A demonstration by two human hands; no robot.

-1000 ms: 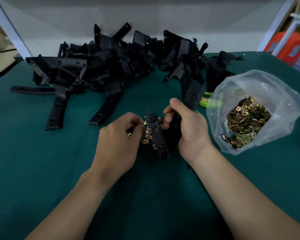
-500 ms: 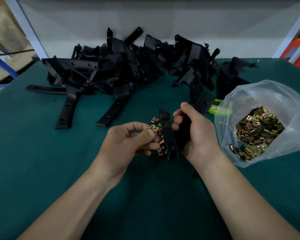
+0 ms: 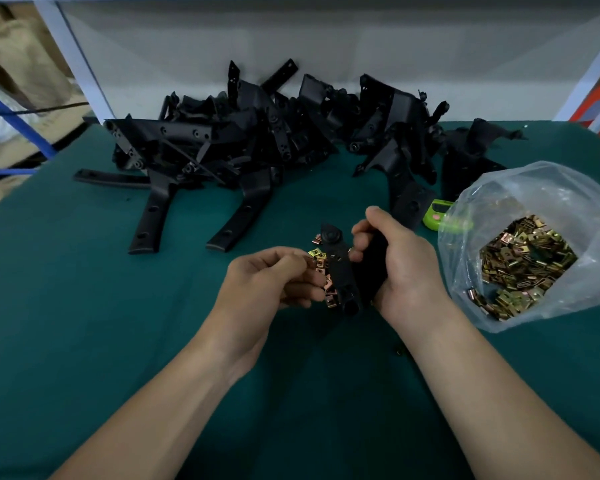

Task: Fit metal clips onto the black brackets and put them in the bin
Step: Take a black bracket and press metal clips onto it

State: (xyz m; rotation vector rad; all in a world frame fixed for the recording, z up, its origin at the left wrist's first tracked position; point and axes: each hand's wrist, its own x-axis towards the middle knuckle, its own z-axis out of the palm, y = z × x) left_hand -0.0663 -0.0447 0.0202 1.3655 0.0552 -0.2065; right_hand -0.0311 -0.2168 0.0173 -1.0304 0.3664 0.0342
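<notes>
My right hand point(image 3: 400, 268) grips a black bracket point(image 3: 340, 268) and holds it upright over the middle of the green table. My left hand point(image 3: 267, 282) pinches a small brass metal clip point(image 3: 315, 252) right beside the bracket's left edge. A few loose clips point(image 3: 329, 292) lie on the cloth under the bracket. Part of the bracket is hidden inside my right palm. No bin is in view.
A large heap of black brackets point(image 3: 257, 143) fills the back of the table point(image 3: 84, 306) against a grey wall. A clear plastic bag of brass clips point(image 3: 523, 265) sits at the right. A green object point(image 3: 439, 214) lies behind the bag.
My left hand has turned palm-up and lifted a clip from the table up to the bracket's left side. My right hand keeps its grip on the bracket.
</notes>
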